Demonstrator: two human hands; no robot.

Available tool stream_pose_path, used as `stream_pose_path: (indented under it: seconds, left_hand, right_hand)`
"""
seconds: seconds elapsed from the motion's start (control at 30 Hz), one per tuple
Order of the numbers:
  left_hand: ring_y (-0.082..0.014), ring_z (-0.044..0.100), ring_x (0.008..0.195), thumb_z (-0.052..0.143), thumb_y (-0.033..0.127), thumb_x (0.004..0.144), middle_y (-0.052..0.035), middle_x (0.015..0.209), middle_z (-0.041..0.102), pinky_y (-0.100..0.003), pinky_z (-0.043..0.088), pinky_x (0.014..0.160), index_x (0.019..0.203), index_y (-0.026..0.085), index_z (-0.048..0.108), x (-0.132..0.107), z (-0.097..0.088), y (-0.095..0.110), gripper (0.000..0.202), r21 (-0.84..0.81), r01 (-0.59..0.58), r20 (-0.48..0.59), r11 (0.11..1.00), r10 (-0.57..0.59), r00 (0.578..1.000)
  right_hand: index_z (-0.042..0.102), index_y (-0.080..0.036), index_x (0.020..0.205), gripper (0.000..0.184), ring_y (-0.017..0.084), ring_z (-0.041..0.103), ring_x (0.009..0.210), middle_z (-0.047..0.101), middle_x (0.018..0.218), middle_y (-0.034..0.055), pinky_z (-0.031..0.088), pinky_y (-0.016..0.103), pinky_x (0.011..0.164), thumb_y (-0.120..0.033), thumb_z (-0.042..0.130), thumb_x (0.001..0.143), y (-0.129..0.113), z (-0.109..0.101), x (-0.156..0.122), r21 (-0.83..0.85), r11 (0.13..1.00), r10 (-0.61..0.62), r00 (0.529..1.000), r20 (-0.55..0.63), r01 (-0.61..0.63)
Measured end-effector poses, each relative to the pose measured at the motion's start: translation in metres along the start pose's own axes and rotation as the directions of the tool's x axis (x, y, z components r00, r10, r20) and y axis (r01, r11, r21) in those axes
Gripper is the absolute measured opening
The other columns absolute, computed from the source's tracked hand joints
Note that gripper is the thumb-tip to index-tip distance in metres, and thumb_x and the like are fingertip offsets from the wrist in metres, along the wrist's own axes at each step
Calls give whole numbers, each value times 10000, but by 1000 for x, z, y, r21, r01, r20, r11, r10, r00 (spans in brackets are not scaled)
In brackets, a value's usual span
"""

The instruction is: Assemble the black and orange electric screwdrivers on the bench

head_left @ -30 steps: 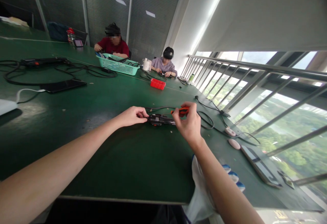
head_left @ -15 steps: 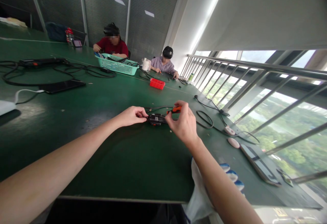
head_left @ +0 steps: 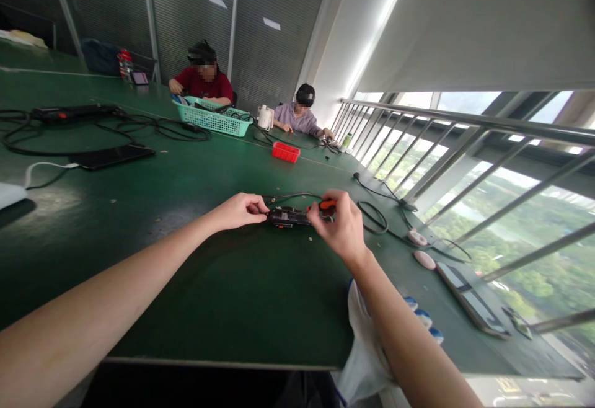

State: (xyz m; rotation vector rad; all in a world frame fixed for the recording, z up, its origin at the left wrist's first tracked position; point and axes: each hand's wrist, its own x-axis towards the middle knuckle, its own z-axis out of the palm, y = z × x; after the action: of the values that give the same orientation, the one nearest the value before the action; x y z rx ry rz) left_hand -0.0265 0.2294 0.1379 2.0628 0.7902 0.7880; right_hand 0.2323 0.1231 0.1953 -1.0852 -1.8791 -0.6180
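Observation:
A small black device with a cable lies on the green table in front of me. My left hand is closed, its fingers pinching the device's left end. My right hand is closed round an orange-handled tool, probably a screwdriver, with its tip down on the device's right part. A black cable loops away to the right of the device.
Far across the table sit two people by a teal basket, a white jug and a red box. Black cables and a dark tablet lie left. A phone, pink pieces and a white cloth lie right, near the railing.
My right hand with the orange tool shifted left along the device, then back right and slightly lower onto it. My left hand has stayed in place on the device.

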Motion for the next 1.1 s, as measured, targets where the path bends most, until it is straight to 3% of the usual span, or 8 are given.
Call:
stream_pose_path:
  seconds: [0.13,0.37,0.53,0.7,0.8,0.9,1.1]
  left_hand:
    - [-197,692,801,762,450,768,-46,885,739,-303,527,739,954,166,706,1,0,-1,344,6,-8,8,1000,8,1000]
    - [-195,692,810,756,455,774,-43,893,740,-305,526,751,960,170,702,1,-1,-4,345,15,-12,11,1000,12,1000]
    - [-197,692,812,755,462,774,-44,906,742,-309,529,744,960,176,703,0,0,-4,345,-4,-24,12,1000,24,1000]
    - [-198,695,812,758,471,768,-43,898,741,-311,531,746,953,174,704,0,0,-2,354,-10,-19,11,1000,19,1000]
    - [-198,695,811,760,475,762,-43,894,740,-309,531,741,951,173,705,0,-1,0,360,-1,-10,12,1000,10,1000]
    - [-198,692,804,760,467,763,-41,873,737,-302,527,729,944,172,703,0,0,-1,350,7,-5,9,1000,5,1000]
    - [-204,694,812,757,438,766,-47,876,736,-302,530,725,961,167,695,1,0,-5,339,-6,-7,9,1000,7,1000]
  right_hand:
    - [518,-224,1000,125,171,579,713,604,793,10,481,308,691,-270,595,913,2,0,-1,8,995,-100,993,62,99]
    - [532,-221,1018,113,165,565,708,606,790,15,464,301,683,-273,586,933,-1,1,0,9,991,-130,988,78,130]
    - [564,-225,1024,83,168,569,675,621,759,11,456,309,679,-274,572,957,-3,-4,3,-46,974,-212,966,146,221]
    - [489,-206,1190,304,198,642,782,662,922,54,514,326,713,-310,592,923,-3,-5,3,12,993,-116,979,168,116]
    - [490,-220,1115,251,184,646,710,650,840,17,514,309,662,-329,605,921,-2,-3,0,-2,999,-39,991,124,40]
    - [471,-231,1069,205,155,651,691,642,844,4,515,273,637,-336,597,946,-6,2,-4,87,996,32,998,63,-37]
    - [469,-223,1090,186,169,665,773,660,933,47,534,290,690,-362,545,992,-24,19,-4,129,990,32,990,138,-50]
